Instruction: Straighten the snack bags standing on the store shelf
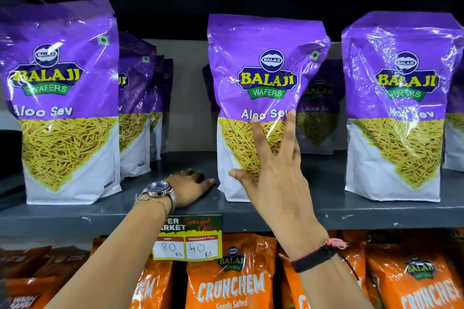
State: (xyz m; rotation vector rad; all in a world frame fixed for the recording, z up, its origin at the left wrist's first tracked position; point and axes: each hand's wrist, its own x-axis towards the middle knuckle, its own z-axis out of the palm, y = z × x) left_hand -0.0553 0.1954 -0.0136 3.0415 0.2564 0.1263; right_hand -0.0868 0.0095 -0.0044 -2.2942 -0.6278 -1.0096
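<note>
Head view, upper shelf point(326, 211), grey, with three purple snack bags standing along its front edge and more rows behind. Left bag point(66, 105) near the left end, upright, face forward. Right bag point(396, 108) near the right end, upright, a little crinkled. Middle bag point(261, 98) is the one in hand: its top leans toward the right, base set close to the front edge. Right hand point(273, 175) is open, fingers spread flat against the lower front of the middle bag, thumb at its lower left; pressing, not gripping. Left hand point(190, 188) rests palm-down on the shelf just left of the bag's base, fingertips near or touching its bottom corner; contact cannot be confirmed. It holds nothing. Wristwatch point(160, 189) on that wrist. Price tag point(187, 238) hangs from the shelf's front edge; orange bags point(231, 281) sit on the shelf below. Judgement: step is squaring the middle bag. To do well, brace the base with the left hand so it does not slide, nudge the upper body leftward until vertical, then align its face with its neighbours. Risk: a push low down tips the bag backward into the row behind.
</note>
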